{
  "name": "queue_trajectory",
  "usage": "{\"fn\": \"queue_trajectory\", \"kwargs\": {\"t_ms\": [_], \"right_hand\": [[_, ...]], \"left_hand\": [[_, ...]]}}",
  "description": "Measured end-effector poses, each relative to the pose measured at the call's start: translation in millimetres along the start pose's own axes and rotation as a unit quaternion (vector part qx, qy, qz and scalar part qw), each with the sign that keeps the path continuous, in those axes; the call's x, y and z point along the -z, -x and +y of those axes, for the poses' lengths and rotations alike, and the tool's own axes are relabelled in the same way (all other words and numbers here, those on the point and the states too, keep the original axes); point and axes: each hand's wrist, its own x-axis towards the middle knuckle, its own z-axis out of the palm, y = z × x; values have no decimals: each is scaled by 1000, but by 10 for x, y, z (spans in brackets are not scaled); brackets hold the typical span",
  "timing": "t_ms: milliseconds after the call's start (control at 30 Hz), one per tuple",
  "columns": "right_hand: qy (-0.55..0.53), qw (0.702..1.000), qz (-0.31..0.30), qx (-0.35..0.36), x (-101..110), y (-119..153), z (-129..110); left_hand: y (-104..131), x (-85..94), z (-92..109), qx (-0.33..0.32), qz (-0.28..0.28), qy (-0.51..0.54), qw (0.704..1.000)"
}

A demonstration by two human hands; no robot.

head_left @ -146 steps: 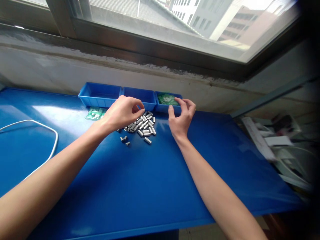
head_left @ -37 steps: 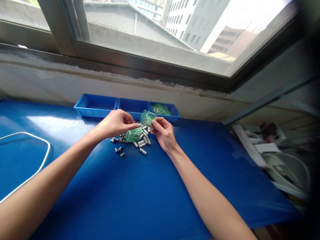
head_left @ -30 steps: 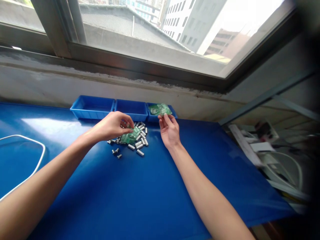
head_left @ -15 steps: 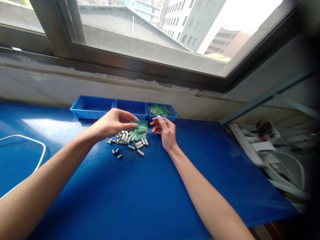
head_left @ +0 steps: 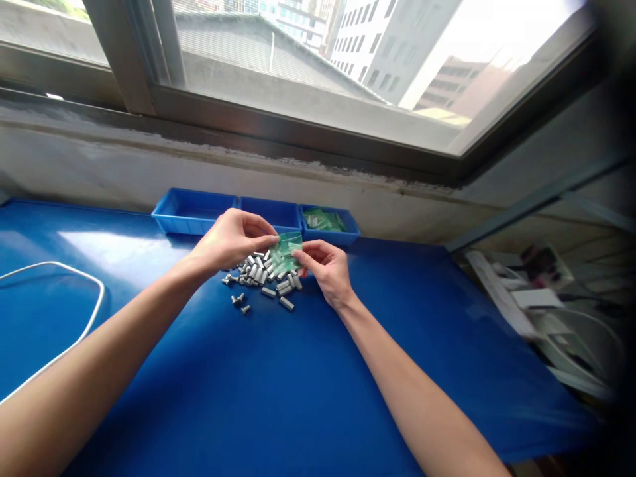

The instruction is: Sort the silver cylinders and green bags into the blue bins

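Note:
Between my hands is a small clear green plastic bag (head_left: 287, 246), held above a heap of metal parts. My left hand (head_left: 237, 237) pinches the bag's left edge with thumb and fingertips. On the other side, my right hand (head_left: 325, 265) closes thumb and fingers on the bag's right edge. What the bag contains is hard to make out. Under and in front of it lie several silvery metal standoffs (head_left: 256, 271), loosely piled. A few short screws (head_left: 241, 300) sit apart, nearer to me.
Along the wall stand three blue bins: a left bin (head_left: 186, 225), a middle bin (head_left: 278, 213) and a right bin (head_left: 330, 235) with green bags (head_left: 322, 219) inside. A white cable (head_left: 94, 308) curves over the blue table (head_left: 278, 397) at left. Assorted items (head_left: 536, 298) lie beyond its right edge.
My right hand has moved in to the bag and closed on its right edge. My left hand still holds the bag. The whole view has shifted slightly.

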Motion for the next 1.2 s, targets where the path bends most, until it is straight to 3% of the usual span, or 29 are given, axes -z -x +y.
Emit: {"fn": "queue_trajectory", "kwargs": {"t_ms": [133,300,400,500,733,900,1033,1200], "right_hand": [[28,989,121,81,76,-50,-1],[140,928,283,197,356,-154,14],[228,895,320,212,532,-214,81],[305,870,320,218,618,-243,147],[418,822,269,279,544,-201,104],[428,837,195,279,429,-112,53],[459,850,55,252,263,35,-70],[573,781,-152,196,137,196,-274]], "left_hand": [[-21,9,-70,-51,63,-157,984],[-9,15,-156,-107,142,-367,913],[33,-24,-132,-85,162,-452,873],[68,-63,-95,-48,145,-503,851],[66,-79,-117,-34,104,-512,852],[25,11,-143,-74,119,-472,870],[36,144,-150,-160,117,-390,899],[283,207,-348,-232,-12,-330,915]]}}
